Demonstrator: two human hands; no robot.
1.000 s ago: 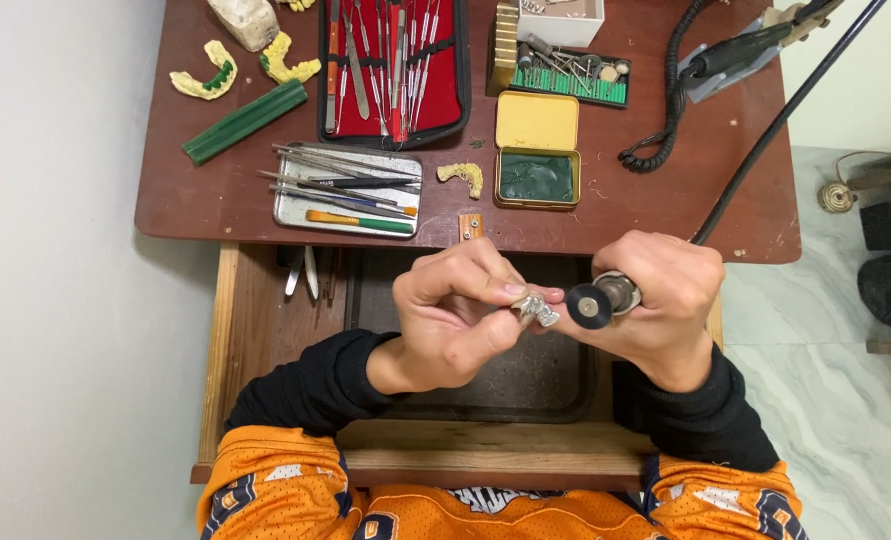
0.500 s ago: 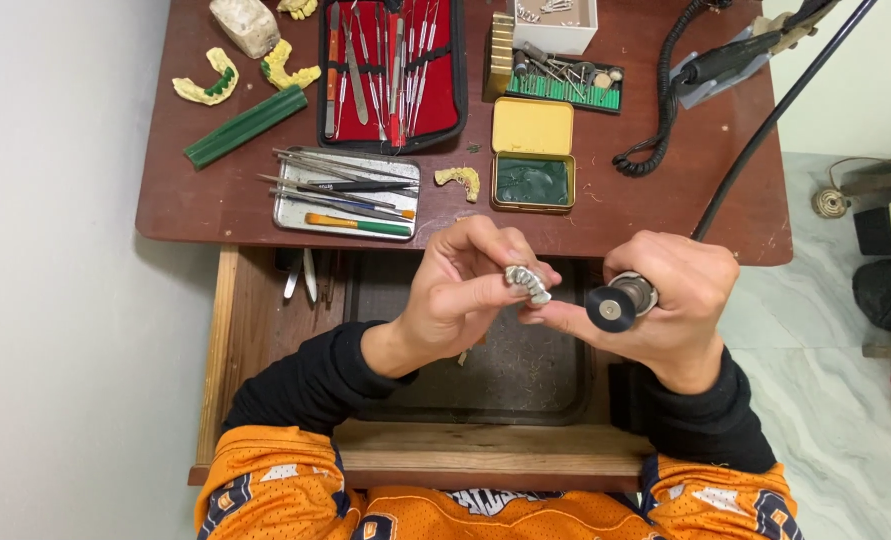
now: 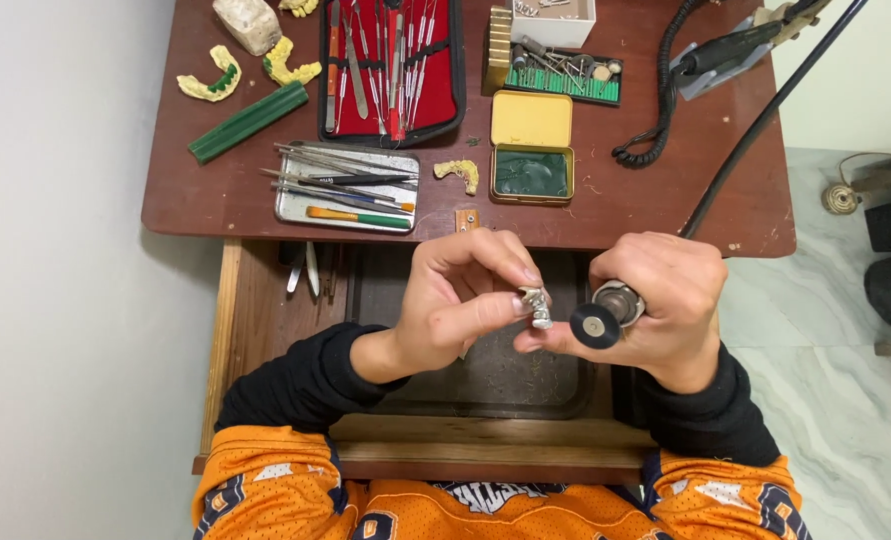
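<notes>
Left hand: fingertips pinched around a small silvery metal dental piece, held over the open wooden drawer in front of the chest.
Right hand: clenched around a rotary handpiece with a dark flat grinding disc at its tip; the black cable runs up and away over the table.
Change over the last second: both hands have risen slightly and the metal piece has been turned in the fingertips; the disc now sits just beside it, apart by a narrow gap.
Meaning: the piece appears to be repositioned between passes, a fresh face presented to the disc; contact is not visible.
Workpiece location: in the left fingertips, above the dark tray inside the drawer.
Surroundings: reddish-brown wooden table; red-lined instrument case; open yellow tin with green contents; steel tray of hand tools; yellow dental casts.
</notes>
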